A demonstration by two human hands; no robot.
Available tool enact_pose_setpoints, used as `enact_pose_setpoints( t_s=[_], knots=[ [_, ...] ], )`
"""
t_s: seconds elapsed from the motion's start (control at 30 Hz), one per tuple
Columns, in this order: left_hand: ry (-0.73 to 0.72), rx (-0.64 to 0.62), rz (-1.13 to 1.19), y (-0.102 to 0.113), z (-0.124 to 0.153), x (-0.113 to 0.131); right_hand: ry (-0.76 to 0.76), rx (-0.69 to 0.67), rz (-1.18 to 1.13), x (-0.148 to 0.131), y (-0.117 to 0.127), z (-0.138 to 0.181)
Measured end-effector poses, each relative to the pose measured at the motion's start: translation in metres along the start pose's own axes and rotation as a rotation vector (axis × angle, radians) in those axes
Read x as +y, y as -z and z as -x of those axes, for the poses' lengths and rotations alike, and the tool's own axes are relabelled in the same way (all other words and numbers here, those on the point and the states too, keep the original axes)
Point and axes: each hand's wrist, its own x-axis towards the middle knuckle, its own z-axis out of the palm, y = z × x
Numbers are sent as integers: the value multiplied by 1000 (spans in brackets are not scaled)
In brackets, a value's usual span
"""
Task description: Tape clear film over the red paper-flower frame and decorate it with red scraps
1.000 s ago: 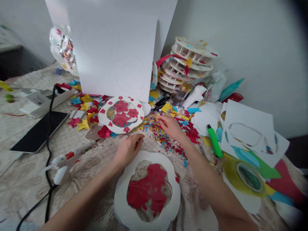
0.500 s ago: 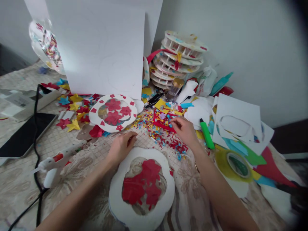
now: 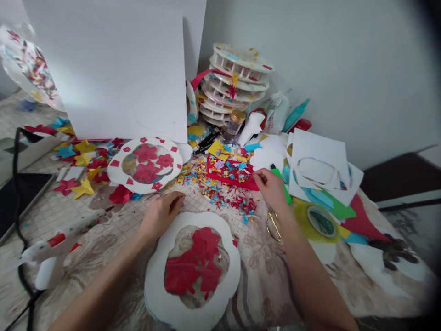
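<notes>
My left hand (image 3: 161,212) rests with curled fingers on the upper left rim of a white flower-shaped frame (image 3: 159,294) that holds red paper flowers behind clear film. My right hand (image 3: 273,187) pinches the right corner of a red paper sheet (image 3: 230,179), which lies under a scatter of small red, yellow and blue paper scraps (image 3: 220,184). A second decorated white frame (image 3: 144,165) with red flowers and red squares lies further back on the left. Scissors (image 3: 274,225) lie partly under my right forearm.
A large white board (image 3: 113,73) leans against the wall. Beside it stands a stack of white ringed frames (image 3: 237,82). A glue gun (image 3: 48,250) with a black cable and a tablet (image 3: 17,197) lie at left. A tape roll (image 3: 319,220), coloured paper and cut white sheets (image 3: 320,163) crowd the right.
My right hand has moved rightward from the scrap pile and taken hold of the red sheet's corner. The view has swung to the right. My left hand has stayed on the frame.
</notes>
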Motion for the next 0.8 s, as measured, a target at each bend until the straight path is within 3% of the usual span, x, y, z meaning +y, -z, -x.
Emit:
enact_pose_setpoints(
  t_s=[0.47, 0.8],
  knots=[
    [33, -29, 29, 0, -1, -2, 280, -229, 194, -5, -38, 22],
    [43, -28, 48, 0, -2, -3, 241, -219, 87, -15, -41, 21]
  ],
)
